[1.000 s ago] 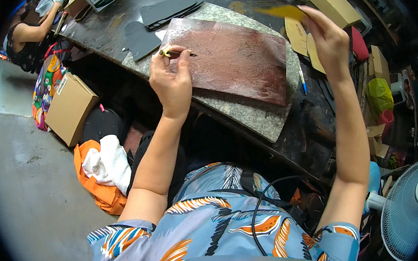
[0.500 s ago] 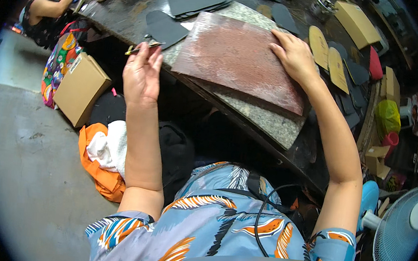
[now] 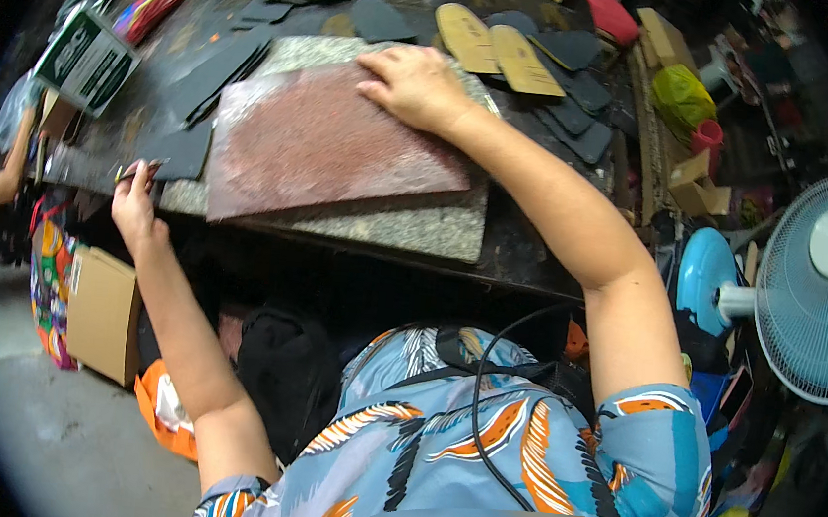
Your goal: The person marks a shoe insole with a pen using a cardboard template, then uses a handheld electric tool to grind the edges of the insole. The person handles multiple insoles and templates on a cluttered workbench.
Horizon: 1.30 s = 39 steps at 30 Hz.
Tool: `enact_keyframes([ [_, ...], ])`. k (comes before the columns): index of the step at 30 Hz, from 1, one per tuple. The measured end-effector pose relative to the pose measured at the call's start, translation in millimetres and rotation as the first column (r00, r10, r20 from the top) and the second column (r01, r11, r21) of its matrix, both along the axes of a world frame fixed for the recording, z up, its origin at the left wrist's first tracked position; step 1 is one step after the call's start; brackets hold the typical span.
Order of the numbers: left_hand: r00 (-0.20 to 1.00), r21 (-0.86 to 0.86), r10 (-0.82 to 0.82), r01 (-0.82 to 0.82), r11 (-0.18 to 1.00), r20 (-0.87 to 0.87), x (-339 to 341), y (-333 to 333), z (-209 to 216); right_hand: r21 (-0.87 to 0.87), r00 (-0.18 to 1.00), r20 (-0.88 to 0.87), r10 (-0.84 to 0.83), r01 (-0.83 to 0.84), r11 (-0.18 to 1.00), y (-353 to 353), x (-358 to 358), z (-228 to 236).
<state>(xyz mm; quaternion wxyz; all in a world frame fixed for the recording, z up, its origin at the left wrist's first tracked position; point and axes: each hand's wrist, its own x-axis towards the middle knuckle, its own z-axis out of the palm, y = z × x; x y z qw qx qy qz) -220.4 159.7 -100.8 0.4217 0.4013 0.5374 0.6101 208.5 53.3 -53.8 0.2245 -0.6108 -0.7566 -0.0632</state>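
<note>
A worn reddish-brown board (image 3: pixel 325 145) lies on a speckled stone slab (image 3: pixel 408 220) at the front of the dark workbench. My right hand (image 3: pixel 415 89) rests on the board's far edge, fingers stretched out and not wrapped round it. Left of the board, by the bench edge, my left hand (image 3: pixel 136 202) pinches a small thin tool with a yellowish end (image 3: pixel 125 175); its exact kind is too small to make out. Just beyond that hand lies a dark grey sole-shaped sheet (image 3: pixel 180 148), near a stack of similar sheets (image 3: pixel 220 78).
Two tan insoles (image 3: pixel 465 39) and several dark sole pieces (image 3: pixel 572 119) lie right of the slab. A green-and-white box (image 3: pixel 86 62) stands at the bench's left. Beside me are a blue-and-white fan (image 3: pixel 810 287) and a cardboard box (image 3: pixel 102 313). Another person's arm (image 3: pixel 6 169) shows far left.
My view has swung so the bench sits squarer in front of me. The left hand has turned from palm-up to a pinch, keeping the small tool. My right hand stays on the board.
</note>
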Motion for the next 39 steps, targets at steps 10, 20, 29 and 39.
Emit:
enact_keyframes([
  [10,0.989,0.13,-0.032,0.051,0.99,-0.146,-8,13,-14,-0.054,0.998,-0.058,-0.018,0.015,0.998,-1,-2,0],
  [20,0.99,0.299,0.1,-0.124,0.946,0.095,-9,13,3,0.311,0.961,-0.216,0.174,-0.102,0.945,-21,11,14],
  [29,0.94,0.387,-0.335,0.332,0.86,-0.062,48,-55,140,-0.046,0.609,-0.202,-0.767,0.777,0.628,-51,234,24],
  [39,0.611,0.063,-0.604,0.728,0.683,-0.511,213,-96,91,-0.417,0.548,-0.028,-0.836,0.754,0.508,-51,280,-17],
])
